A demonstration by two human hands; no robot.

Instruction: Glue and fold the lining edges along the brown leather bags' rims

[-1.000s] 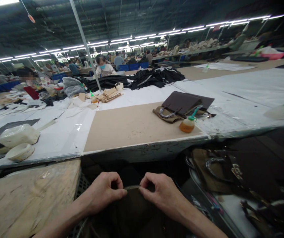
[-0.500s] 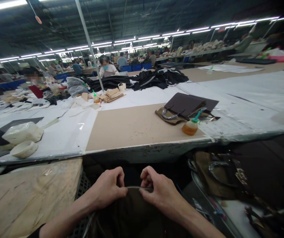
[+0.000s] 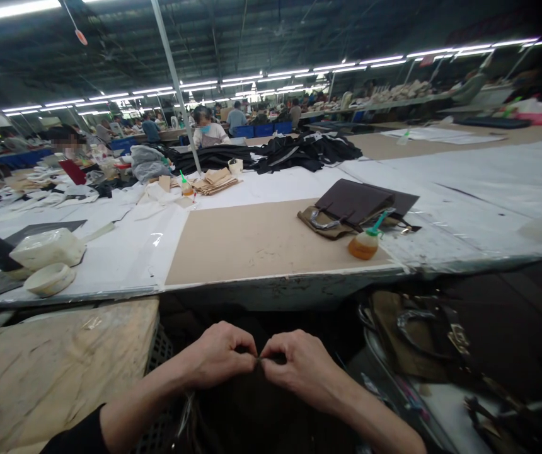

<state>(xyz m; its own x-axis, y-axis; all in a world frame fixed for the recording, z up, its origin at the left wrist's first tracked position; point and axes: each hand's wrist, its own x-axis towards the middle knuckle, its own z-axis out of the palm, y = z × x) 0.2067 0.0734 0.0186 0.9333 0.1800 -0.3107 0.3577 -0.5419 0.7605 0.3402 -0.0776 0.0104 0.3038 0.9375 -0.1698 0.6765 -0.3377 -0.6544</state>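
Below the table edge, my left hand [image 3: 224, 356] and my right hand [image 3: 294, 360] meet, thumbs and forefingers pinched together on the top edge of a dark brown piece [image 3: 256, 403]. It hangs down toward my lap; in the shadow I cannot make out whether it is a whole bag or a panel. Pale threads or cords [image 3: 186, 413] show at its left side. To the right lies a brown handbag [image 3: 389, 334] with a wrapped handle and metal fittings. On the table another brown bag [image 3: 332, 221] lies with dark panels on it.
A squeeze bottle of amber liquid [image 3: 364, 244] stands near the table's front edge. A small white bowl [image 3: 48, 280] and a plastic-wrapped block [image 3: 48, 249] sit at left. A paper-covered surface [image 3: 63, 359] is beside my left arm. Dark cut pieces [image 3: 309, 151] are heaped farther back; co-workers sit beyond.
My hands have come together from a short gap apart, and their fingertips now pinch the piece's edge at almost the same spot. The view has shifted slightly.
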